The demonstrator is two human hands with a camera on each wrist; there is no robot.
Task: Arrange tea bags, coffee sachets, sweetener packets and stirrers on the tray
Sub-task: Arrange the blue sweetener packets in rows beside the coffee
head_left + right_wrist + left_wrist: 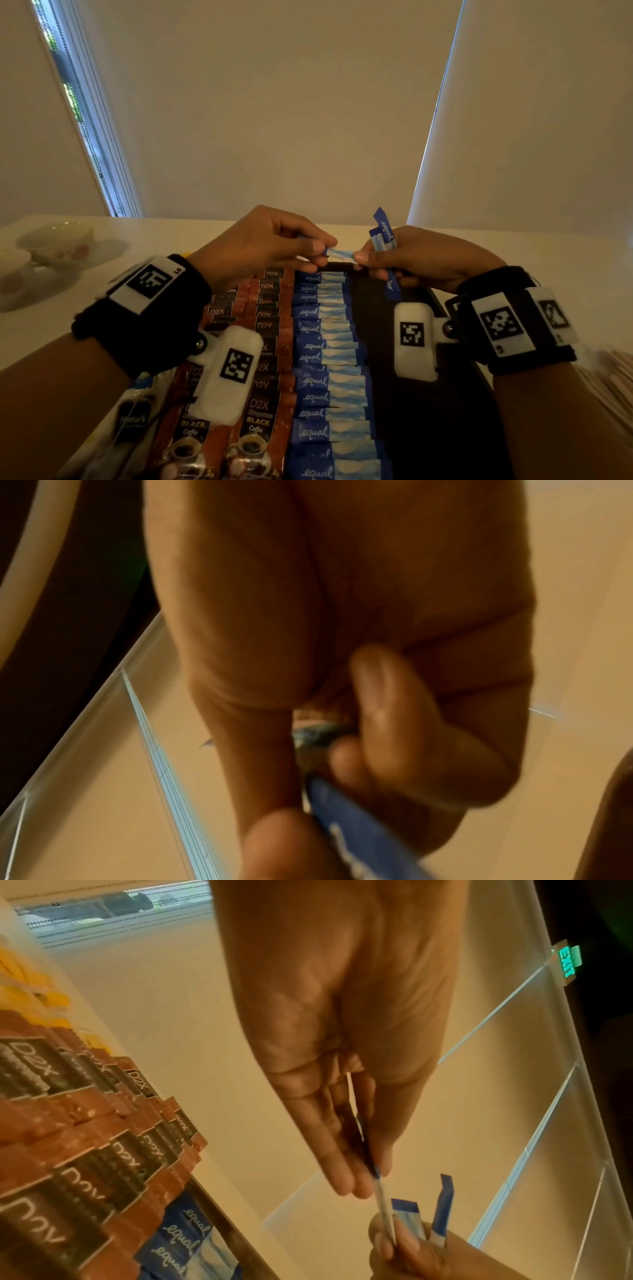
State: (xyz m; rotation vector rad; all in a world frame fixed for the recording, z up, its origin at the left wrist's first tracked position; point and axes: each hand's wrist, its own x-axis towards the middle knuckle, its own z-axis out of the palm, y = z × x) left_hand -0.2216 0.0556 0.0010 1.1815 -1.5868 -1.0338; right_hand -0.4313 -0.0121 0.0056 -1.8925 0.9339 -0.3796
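Head view, both hands' grip pinching one sweetener packet (339, 254) above tray (424, 394), spares in right hand (416, 260), cups (56, 241) left.

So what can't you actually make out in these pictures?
- How many spare sweetener packets the right hand holds: its fingers cover them in the head view, and the right wrist view is blurred.
- The tea bags: mostly hidden behind the left wrist's camera, label too blurred to read.
- The stirrers: cut off by the right edge, blurred.
- The cups: pattern too dim to tell.
- The tray: its near end runs off the bottom edge.
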